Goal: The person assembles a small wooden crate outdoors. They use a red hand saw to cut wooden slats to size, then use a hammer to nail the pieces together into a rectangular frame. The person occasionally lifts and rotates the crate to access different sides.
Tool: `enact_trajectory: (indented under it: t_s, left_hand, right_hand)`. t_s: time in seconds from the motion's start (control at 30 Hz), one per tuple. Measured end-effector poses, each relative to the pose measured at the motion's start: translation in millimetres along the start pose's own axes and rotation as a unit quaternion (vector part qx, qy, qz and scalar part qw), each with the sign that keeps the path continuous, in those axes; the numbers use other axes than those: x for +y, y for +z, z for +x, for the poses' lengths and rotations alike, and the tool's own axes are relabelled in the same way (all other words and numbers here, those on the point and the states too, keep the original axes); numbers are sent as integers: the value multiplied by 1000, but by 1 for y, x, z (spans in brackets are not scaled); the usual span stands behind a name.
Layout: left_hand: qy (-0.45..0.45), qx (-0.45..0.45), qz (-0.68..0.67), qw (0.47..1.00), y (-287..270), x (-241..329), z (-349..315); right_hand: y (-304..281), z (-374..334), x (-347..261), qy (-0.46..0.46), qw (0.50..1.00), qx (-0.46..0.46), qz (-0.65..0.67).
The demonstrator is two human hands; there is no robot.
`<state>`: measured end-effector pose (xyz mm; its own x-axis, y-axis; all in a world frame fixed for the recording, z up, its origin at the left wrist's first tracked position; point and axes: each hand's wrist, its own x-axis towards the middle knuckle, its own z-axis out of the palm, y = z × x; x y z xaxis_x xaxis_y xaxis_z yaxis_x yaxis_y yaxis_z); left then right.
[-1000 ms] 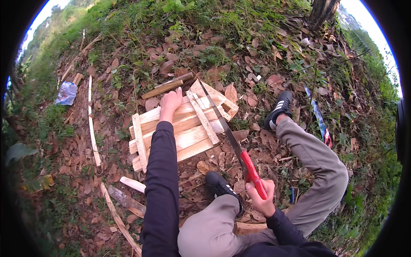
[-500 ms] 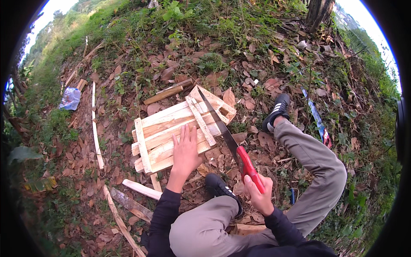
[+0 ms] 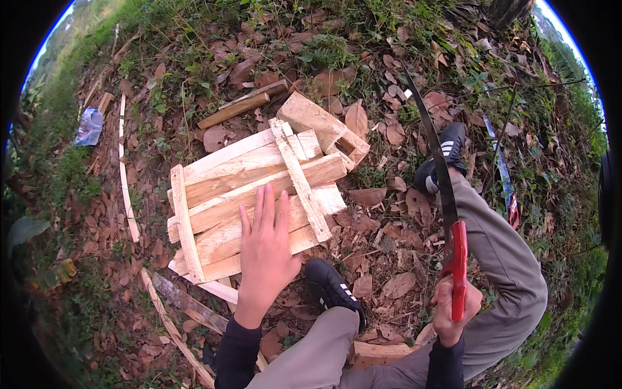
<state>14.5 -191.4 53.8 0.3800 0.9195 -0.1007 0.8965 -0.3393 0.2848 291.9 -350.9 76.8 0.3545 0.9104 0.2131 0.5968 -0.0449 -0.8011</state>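
My left hand lies with outstretched fingers over the near part of a small panel of pale wooden slats. Two narrow cross strips span the slats, a left strip and a right strip. The slats' right ends are uneven. My right hand is wrapped round the red handle of a handsaw. The dark blade points away from me, over my right shoe and clear of the panel. Just beyond the panel's far right corner rests a wooden block.
Short wood offcuts lie past the panel. On the left are long thin strips and a clear plastic bag. A long blue sleeve-like item lies beyond my right leg. Dry leaves and grass cover the ground.
The handsaw has swung right, away from the panel's right edge, with my right hand. My left hand stays on the panel, which appears lower and further left in view.
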Motion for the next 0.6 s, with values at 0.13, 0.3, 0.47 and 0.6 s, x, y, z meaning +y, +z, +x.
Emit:
enact_trajectory:
  t_s: [0.13,0.3,0.47,0.6]
  left_hand:
    - [15,44,62,997,14,0,-1]
    - [6,97,42,994,25,12,-3]
    - [17,189,145,971,50,-2,9]
    - [4,184,181,966,43,0,14]
  right_hand:
    - [-4,0,-1,-3,999,-9,-48]
    - [0,-18,-38,64,992,-28,106]
    - [36,-25,-76,60,983,-60,161]
    - [60,-28,-80,39,979,-73,188]
